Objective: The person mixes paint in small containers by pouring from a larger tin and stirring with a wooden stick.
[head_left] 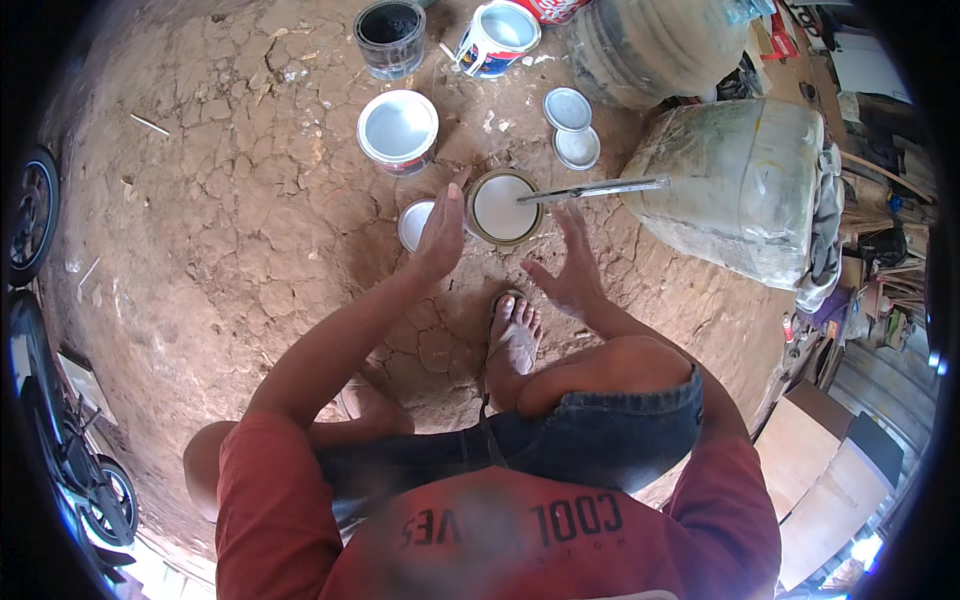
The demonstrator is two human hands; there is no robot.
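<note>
An uncovered paint can (505, 240) with a gold-coloured rim stands on the dirt floor in front of me, holding white or pale grey paint. Across its right rim lies a paint-smeared stick (600, 188), one end over the paint and the other pointing right. My left hand (442, 240) is held flat beside the can's left side, fingers stretched and empty. Partly behind that hand, a round pale lid (411, 225) lies on the ground. To the can's lower right, my right hand (572, 268) is open with its thumb spread, holding nothing. Whether either hand touches the can is unclear.
Beyond stand a white-topped bucket (398, 168), a dark bucket (390, 70) and a paint pail (487, 70). Two round lids (572, 130) lie right of them. Large dirty plastic containers (730, 190) line the right side. A motorcycle (60, 450) is at far left.
</note>
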